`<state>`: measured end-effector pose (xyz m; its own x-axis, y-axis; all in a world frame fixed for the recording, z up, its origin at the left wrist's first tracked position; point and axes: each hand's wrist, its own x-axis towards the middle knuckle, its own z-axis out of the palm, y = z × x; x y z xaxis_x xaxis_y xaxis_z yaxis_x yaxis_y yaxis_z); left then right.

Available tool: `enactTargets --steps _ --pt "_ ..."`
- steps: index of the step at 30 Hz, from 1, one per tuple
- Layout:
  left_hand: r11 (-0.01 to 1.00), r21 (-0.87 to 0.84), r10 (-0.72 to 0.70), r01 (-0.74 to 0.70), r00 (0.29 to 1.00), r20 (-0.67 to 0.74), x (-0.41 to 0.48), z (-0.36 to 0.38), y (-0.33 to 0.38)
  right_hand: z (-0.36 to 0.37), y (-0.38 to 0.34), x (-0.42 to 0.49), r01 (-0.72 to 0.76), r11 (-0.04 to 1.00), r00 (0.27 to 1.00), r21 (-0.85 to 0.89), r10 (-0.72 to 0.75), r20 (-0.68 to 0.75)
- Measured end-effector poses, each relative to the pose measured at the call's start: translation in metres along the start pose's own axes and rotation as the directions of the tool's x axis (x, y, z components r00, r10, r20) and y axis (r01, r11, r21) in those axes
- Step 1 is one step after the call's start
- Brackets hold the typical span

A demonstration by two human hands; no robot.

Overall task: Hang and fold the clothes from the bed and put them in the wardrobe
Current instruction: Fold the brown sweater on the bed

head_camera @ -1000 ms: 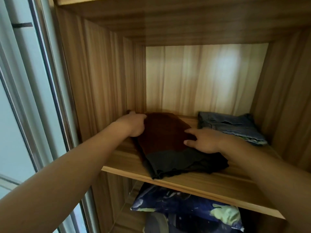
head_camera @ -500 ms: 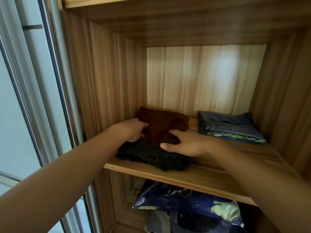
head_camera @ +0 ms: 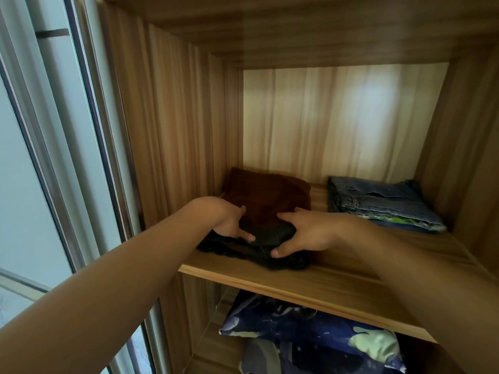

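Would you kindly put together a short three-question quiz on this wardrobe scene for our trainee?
1. True or false: the folded jeans lie left of the brown-and-black garment.
2. How many hands grip that garment: A none, B one, C two?
3. Fill in: the blue patterned bedding lies ___ the shelf.
Key: 1 false, the jeans lie right; 2 C, left hand and right hand; 3 below.
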<state>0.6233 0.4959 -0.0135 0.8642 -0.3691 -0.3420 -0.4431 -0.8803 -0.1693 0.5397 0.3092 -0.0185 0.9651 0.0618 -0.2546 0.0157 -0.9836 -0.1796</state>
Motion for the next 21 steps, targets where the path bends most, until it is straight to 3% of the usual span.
enactTargets --steps 5,10,15,21 --pt "0.999 -0.024 -0.043 0.043 0.999 -0.015 0.029 -0.009 -0.004 0.001 0.005 0.031 -0.028 0.996 0.999 0.079 0.031 -0.033" --pt "0.991 -0.12 -0.075 0.061 0.99 -0.116 0.062 -0.009 -0.008 -0.001 0.016 0.065 -0.028 0.982 0.996 0.187 0.044 -0.079" --pt "0.974 -0.224 -0.07 0.037 0.987 -0.142 0.085 -0.009 -0.013 -0.005 0.028 0.091 -0.041 0.975 0.995 0.22 0.06 -0.083" --pt "0.975 -0.218 -0.065 0.035 0.989 -0.13 0.1 -0.01 -0.017 -0.008 0.035 0.104 -0.035 0.975 0.995 0.221 0.054 -0.078"
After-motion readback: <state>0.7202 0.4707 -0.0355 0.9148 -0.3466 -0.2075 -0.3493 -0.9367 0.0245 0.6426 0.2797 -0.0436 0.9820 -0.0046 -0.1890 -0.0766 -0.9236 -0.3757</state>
